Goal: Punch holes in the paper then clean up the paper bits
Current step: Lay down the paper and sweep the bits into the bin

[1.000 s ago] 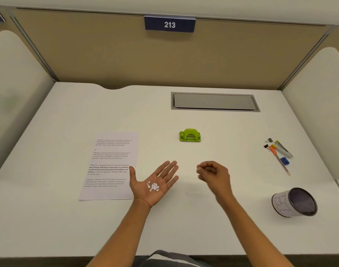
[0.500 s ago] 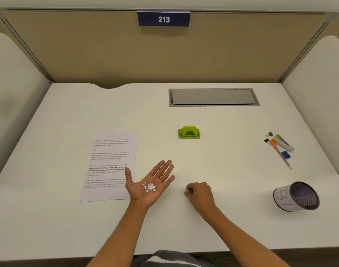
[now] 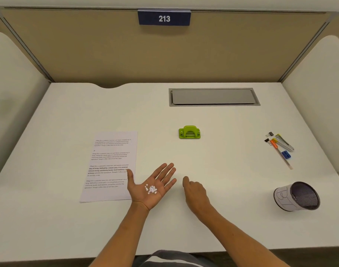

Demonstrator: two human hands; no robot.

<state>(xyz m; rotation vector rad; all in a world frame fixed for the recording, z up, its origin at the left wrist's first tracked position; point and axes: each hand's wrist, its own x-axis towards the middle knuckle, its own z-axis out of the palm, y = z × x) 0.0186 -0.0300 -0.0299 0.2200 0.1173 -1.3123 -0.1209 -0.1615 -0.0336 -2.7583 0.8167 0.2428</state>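
Note:
My left hand (image 3: 159, 178) lies palm up on the white desk (image 3: 232, 170), fingers spread, with a small heap of white paper bits (image 3: 151, 189) resting in the palm. Its thumb overlaps the right edge of the printed paper sheet (image 3: 110, 160). Just to the right, my right hand (image 3: 194, 191) sits knuckles up on the desk with its fingers curled under; I cannot see whether anything is between the fingertips. The green hole punch (image 3: 189, 132) stands beyond both hands near the desk's middle.
A mesh pen cup (image 3: 298, 196) with a paper label lies tipped at the right front. Pens, a highlighter and binder clips (image 3: 280, 149) lie further back on the right. A grey cable hatch (image 3: 213, 96) sits at the back, with partition walls around the desk.
My right hand came down from a raised pinch to the desk and shifted left, closer to my left hand. The left hand kept its palm up with the bits.

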